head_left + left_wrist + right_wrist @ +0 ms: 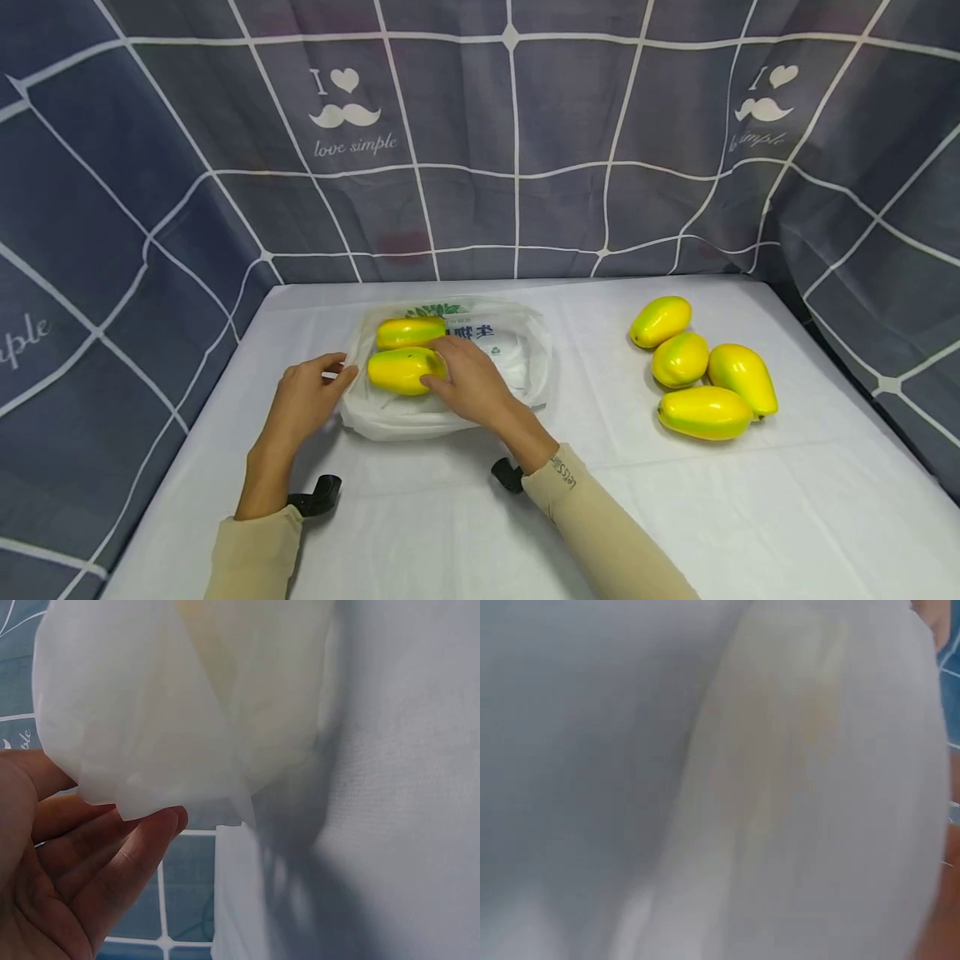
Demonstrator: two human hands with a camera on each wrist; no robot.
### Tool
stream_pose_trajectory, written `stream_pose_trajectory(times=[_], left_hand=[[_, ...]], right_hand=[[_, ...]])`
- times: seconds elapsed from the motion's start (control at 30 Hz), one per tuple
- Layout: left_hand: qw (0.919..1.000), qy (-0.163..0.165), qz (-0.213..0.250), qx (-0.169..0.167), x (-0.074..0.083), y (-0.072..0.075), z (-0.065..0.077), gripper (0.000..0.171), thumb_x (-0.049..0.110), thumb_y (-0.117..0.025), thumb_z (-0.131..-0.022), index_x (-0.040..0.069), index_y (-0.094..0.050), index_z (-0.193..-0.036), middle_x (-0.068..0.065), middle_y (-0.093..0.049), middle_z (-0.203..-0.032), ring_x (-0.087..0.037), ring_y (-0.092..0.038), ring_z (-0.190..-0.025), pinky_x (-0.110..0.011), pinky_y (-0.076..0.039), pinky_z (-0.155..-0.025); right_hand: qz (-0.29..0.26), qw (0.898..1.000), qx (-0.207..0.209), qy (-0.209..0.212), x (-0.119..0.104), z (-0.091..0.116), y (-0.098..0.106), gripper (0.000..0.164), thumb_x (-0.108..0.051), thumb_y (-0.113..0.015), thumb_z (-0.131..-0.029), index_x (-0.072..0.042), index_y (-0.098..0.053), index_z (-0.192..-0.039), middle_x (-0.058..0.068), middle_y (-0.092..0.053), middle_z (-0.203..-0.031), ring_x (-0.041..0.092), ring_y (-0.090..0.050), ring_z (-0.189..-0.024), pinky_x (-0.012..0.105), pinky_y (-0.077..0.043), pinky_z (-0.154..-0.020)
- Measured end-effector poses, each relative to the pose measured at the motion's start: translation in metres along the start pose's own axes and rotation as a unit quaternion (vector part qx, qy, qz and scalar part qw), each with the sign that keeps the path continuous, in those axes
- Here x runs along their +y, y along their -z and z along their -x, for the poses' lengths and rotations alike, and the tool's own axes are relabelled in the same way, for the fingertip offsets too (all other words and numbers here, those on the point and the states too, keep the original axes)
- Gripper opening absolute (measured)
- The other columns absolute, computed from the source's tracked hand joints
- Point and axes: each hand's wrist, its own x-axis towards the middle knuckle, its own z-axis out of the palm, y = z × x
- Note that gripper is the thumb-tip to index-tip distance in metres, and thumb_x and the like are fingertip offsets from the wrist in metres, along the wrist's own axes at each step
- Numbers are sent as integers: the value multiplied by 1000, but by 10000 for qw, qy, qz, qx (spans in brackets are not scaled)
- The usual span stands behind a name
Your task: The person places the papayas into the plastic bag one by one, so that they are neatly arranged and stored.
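Observation:
A white translucent plastic bag (pixel 420 427) with green and dark print lies spread on the table, its mouth facing up. Two yellow-green mangoes lie in it side by side: a rear mango (pixel 401 332) and a front mango (pixel 397 371). My right hand (pixel 472 379) grips the right end of the front mango, thumb on the near side. At the bag's left edge, my left hand (pixel 311 396) holds the thin plastic between thumb and fingers. The left wrist view shows the bag's side (pixel 165 735) draped over the left fingers (pixel 127 862).
On the right of the white-covered table (pixel 600 517) several more mangoes sit in a group, among them a front one (pixel 705 412) and a back one (pixel 662 321). A dark grid-patterned curtain (pixel 465 208) encloses the back and sides. Black wrist cameras (pixel 318 496) hang by the sleeves.

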Motion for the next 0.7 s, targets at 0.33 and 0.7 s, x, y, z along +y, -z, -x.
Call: stream_pose_trajectory(times=[0.33,0.7], left_hand=[[9997,145,-73,-182,1,2,0,58,40,-53,-102,-5,-52,-138,-27,-61,-123,-41,-65,-103,-52,-50,-86],[9997,52,-44,-214,3,2,0,57,36,-57,-100,-7,-52,-138,-28,-61,-123,-41,-65,-101,-52,-51,-84]], right_hand=[[-33,9988,498,9,24,20,33,46,-20,-72,-92,2,-59,-130,15,-60,-131,31,-52,-125,43,-40,-104],[136,9951,977,-101,59,43,53,44,-19,-73,-91,3,-61,-126,16,-61,-128,31,-54,-121,46,-42,-100]])
